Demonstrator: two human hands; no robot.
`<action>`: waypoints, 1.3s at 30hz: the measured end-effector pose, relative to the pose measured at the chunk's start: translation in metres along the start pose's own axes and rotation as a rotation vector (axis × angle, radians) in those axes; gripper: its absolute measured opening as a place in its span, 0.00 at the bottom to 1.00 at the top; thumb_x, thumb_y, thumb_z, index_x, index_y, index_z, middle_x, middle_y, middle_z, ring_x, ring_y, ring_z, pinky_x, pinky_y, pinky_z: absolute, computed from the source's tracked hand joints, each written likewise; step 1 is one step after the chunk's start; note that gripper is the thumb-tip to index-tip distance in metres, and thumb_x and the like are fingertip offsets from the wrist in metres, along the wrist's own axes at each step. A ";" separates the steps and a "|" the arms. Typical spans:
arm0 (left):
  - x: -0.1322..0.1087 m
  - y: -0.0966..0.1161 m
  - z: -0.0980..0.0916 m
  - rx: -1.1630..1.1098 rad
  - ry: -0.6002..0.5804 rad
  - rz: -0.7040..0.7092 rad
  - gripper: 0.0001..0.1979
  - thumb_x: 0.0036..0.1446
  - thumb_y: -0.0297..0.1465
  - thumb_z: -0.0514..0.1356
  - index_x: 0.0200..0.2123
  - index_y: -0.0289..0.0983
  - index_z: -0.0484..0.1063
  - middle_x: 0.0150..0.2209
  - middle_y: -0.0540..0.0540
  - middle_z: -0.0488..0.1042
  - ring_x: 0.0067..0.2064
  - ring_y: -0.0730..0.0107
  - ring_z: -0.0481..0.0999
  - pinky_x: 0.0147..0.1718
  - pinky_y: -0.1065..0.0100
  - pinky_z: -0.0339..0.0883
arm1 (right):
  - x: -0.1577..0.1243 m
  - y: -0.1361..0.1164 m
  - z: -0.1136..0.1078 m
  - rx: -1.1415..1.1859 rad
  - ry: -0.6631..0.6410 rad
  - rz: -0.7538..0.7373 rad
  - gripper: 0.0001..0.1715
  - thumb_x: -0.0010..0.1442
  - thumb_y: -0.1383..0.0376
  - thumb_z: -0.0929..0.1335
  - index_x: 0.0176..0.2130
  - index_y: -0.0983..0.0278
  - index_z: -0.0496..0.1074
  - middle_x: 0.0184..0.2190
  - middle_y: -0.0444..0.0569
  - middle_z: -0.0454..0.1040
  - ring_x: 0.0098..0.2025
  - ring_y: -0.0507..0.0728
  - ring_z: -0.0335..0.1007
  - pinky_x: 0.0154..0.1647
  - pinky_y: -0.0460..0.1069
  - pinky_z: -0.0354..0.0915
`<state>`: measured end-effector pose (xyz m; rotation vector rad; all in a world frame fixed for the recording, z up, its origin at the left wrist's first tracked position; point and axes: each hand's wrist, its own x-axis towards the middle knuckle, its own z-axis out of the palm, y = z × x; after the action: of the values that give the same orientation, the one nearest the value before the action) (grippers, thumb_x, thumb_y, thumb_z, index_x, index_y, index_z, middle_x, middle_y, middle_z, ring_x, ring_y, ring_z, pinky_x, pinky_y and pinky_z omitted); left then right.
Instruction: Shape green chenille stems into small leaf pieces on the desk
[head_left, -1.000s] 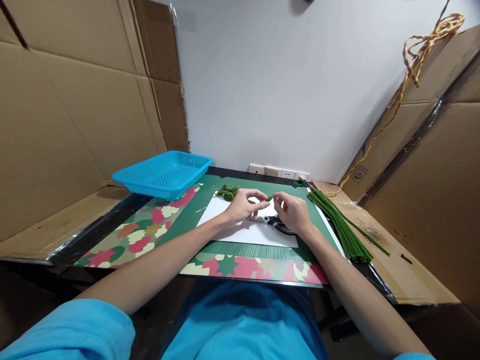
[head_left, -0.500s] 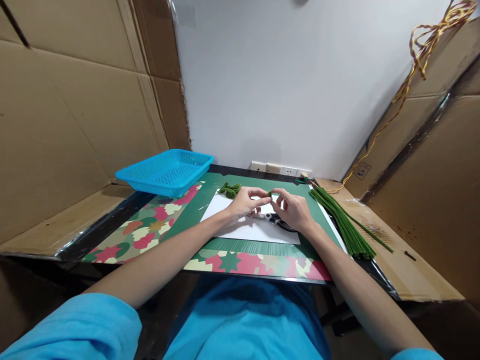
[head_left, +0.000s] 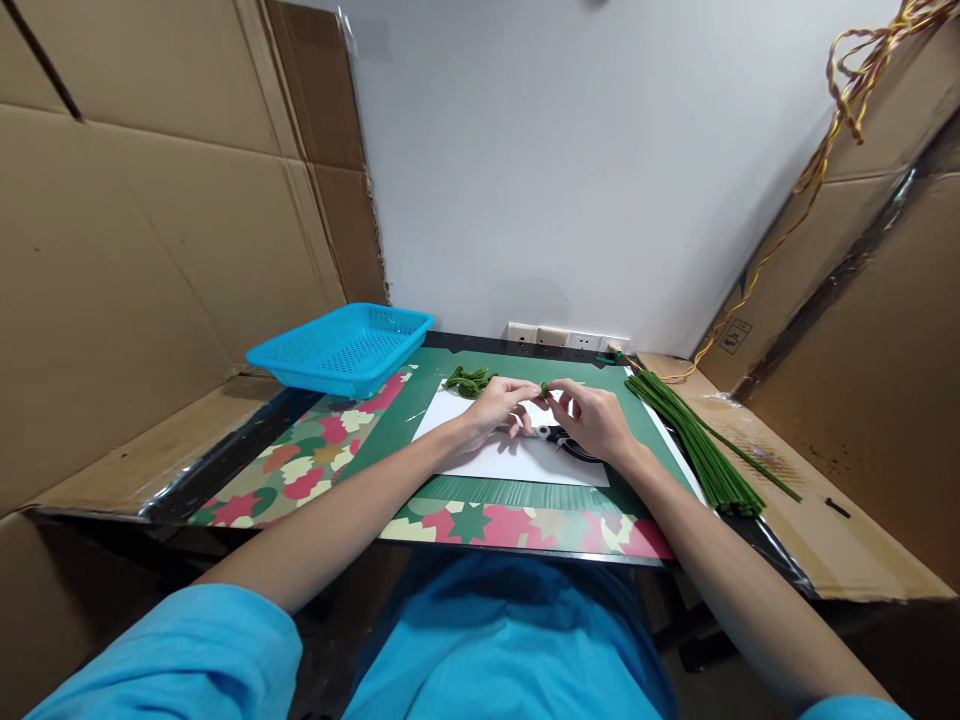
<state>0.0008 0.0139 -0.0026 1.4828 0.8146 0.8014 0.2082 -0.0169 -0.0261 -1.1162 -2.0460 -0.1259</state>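
A small coiled piece of green pipe cleaner (head_left: 544, 389) is pinched between the fingertips of both hands above the white sheet (head_left: 480, 462). My left hand (head_left: 499, 408) grips it from the left, thumb and forefinger closed. From the other side my right hand (head_left: 592, 415) pinches it too. Under the hands lie scissors (head_left: 577, 445) with black handles, partly covered by my right hand. Behind my left hand rests a small heap of bent green pipe cleaners (head_left: 466, 381). To the right is a bundle of long straight green pipe cleaners (head_left: 701, 445).
A blue perforated basket (head_left: 341, 350) stands at the back left. Power sockets (head_left: 553, 337) line the wall's foot. Cardboard walls (head_left: 172, 220) enclose both sides. A twisted yellow cord (head_left: 806, 190) hangs at the right. A green mat (head_left: 405, 420) with patterned edges covers the table.
The view has shifted slightly, so things sit a little farther right. My fingers have moved around the small green piece, and more of it shows between them.
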 end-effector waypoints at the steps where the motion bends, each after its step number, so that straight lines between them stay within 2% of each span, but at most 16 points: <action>1: 0.000 0.000 0.000 -0.002 -0.002 -0.009 0.18 0.61 0.42 0.66 0.40 0.31 0.80 0.45 0.34 0.82 0.23 0.74 0.77 0.14 0.75 0.60 | 0.000 0.000 0.000 0.000 0.000 0.000 0.11 0.70 0.62 0.66 0.48 0.58 0.77 0.31 0.42 0.81 0.24 0.52 0.72 0.31 0.46 0.59; 5: -0.001 0.000 0.001 0.002 -0.028 -0.048 0.16 0.61 0.40 0.66 0.40 0.31 0.80 0.39 0.35 0.82 0.24 0.72 0.78 0.14 0.75 0.61 | 0.000 -0.002 -0.001 0.000 -0.003 -0.001 0.11 0.71 0.61 0.66 0.47 0.58 0.77 0.30 0.43 0.81 0.25 0.52 0.72 0.31 0.46 0.59; 8: -0.001 0.001 0.002 0.011 -0.048 -0.061 0.16 0.61 0.41 0.65 0.39 0.31 0.80 0.39 0.35 0.83 0.23 0.72 0.78 0.14 0.74 0.61 | 0.000 -0.003 -0.003 0.011 -0.011 -0.011 0.12 0.71 0.59 0.66 0.48 0.58 0.78 0.31 0.44 0.82 0.25 0.52 0.72 0.31 0.46 0.60; 12: -0.001 0.000 0.002 0.020 -0.061 -0.044 0.16 0.61 0.40 0.66 0.39 0.31 0.80 0.40 0.35 0.82 0.23 0.72 0.78 0.14 0.75 0.60 | 0.000 -0.004 -0.003 0.045 -0.018 -0.028 0.12 0.71 0.60 0.66 0.47 0.59 0.78 0.32 0.45 0.82 0.24 0.51 0.70 0.30 0.46 0.61; 17: -0.002 -0.001 0.003 0.019 -0.056 0.004 0.16 0.61 0.40 0.66 0.37 0.30 0.79 0.36 0.39 0.81 0.22 0.75 0.76 0.15 0.76 0.59 | 0.001 -0.002 -0.001 0.098 0.030 -0.006 0.13 0.71 0.58 0.66 0.45 0.60 0.78 0.28 0.44 0.80 0.22 0.51 0.68 0.29 0.46 0.62; 22: 0.000 0.000 0.002 -0.002 0.010 0.047 0.18 0.64 0.43 0.64 0.43 0.32 0.77 0.42 0.39 0.80 0.22 0.78 0.75 0.13 0.76 0.58 | 0.000 0.001 -0.001 0.103 0.058 0.011 0.12 0.69 0.60 0.66 0.43 0.61 0.78 0.26 0.44 0.79 0.21 0.51 0.67 0.28 0.46 0.61; 25: 0.002 -0.001 0.001 0.004 0.036 0.065 0.20 0.64 0.45 0.63 0.48 0.34 0.76 0.41 0.42 0.79 0.21 0.78 0.74 0.13 0.76 0.56 | -0.001 0.002 0.000 0.086 0.024 -0.013 0.09 0.66 0.63 0.67 0.41 0.60 0.78 0.25 0.42 0.79 0.22 0.51 0.68 0.29 0.46 0.60; 32: -0.001 -0.002 0.003 0.093 0.087 0.132 0.19 0.53 0.42 0.73 0.40 0.33 0.77 0.28 0.49 0.75 0.20 0.77 0.71 0.14 0.75 0.56 | -0.002 0.001 0.000 0.042 -0.028 -0.033 0.10 0.65 0.66 0.67 0.43 0.58 0.79 0.25 0.41 0.78 0.23 0.51 0.68 0.29 0.46 0.58; 39: -0.003 0.002 0.004 0.112 0.157 0.181 0.22 0.52 0.45 0.74 0.38 0.34 0.77 0.27 0.50 0.75 0.19 0.77 0.70 0.13 0.75 0.55 | -0.001 0.001 -0.002 0.023 -0.019 -0.018 0.12 0.69 0.63 0.67 0.49 0.58 0.78 0.27 0.41 0.79 0.23 0.52 0.69 0.30 0.46 0.59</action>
<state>0.0023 0.0089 -0.0005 1.6242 0.8624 1.0321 0.2101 -0.0179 -0.0258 -1.0890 -2.0694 -0.1014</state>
